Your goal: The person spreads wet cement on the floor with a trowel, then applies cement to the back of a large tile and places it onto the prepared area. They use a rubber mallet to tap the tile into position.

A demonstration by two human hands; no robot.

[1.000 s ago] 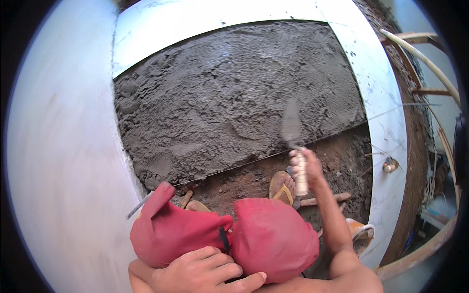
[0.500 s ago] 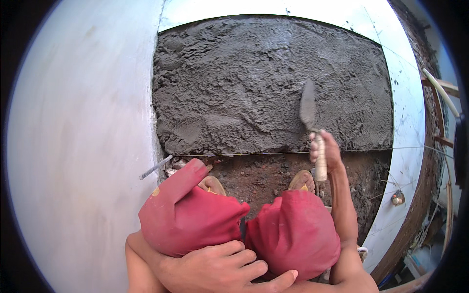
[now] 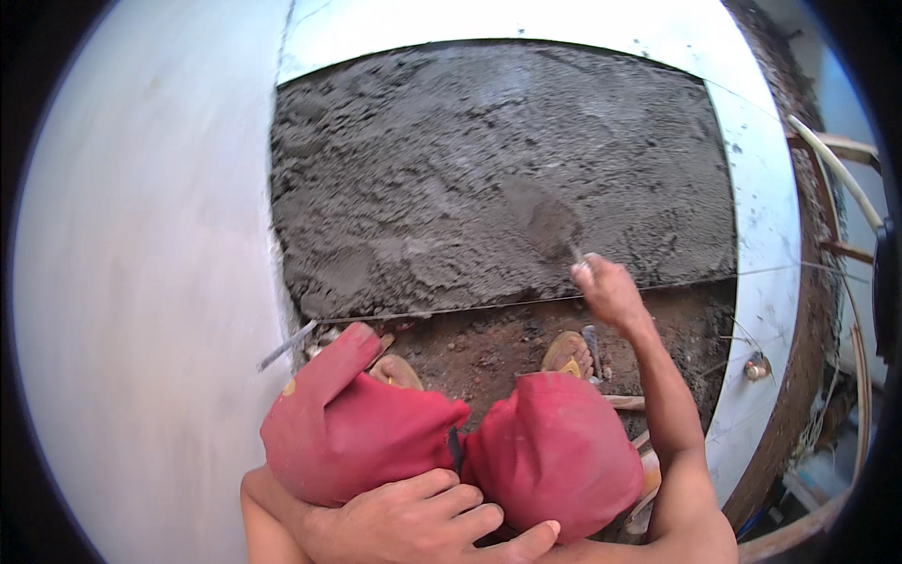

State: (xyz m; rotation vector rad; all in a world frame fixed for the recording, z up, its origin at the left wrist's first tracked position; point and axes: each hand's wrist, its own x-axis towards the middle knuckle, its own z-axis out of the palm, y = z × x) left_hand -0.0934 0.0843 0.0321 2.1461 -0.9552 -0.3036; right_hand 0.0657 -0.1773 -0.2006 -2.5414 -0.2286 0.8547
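Observation:
My right hand [image 3: 611, 289] is closed round the handle of a trowel [image 3: 554, 227], mostly hidden by the fingers. The trowel's pointed blade lies flat against a bed of wet grey mortar [image 3: 404, 179], close to its near edge, and looks smeared by motion. My left hand [image 3: 413, 517] lies across my lap against the red trousers [image 3: 554, 451], fingers outstretched and holding nothing. A thin string [image 3: 451, 309] runs along the near edge of the mortar, just below the trowel.
Pale tiles [image 3: 763, 179] border the mortar on the right and far side; a white wall [image 3: 150, 282] rises at left. A short rod [image 3: 287, 346] sits at the string's left end. My sandalled feet [image 3: 568, 355] stand on brown soil [image 3: 489, 348]. Wooden poles [image 3: 846, 183] lean at far right.
My right hand and the trowel have moved slightly left; the blade has turned from upright on its edge to flatter on the mortar, pointing left. My left hand stays in place.

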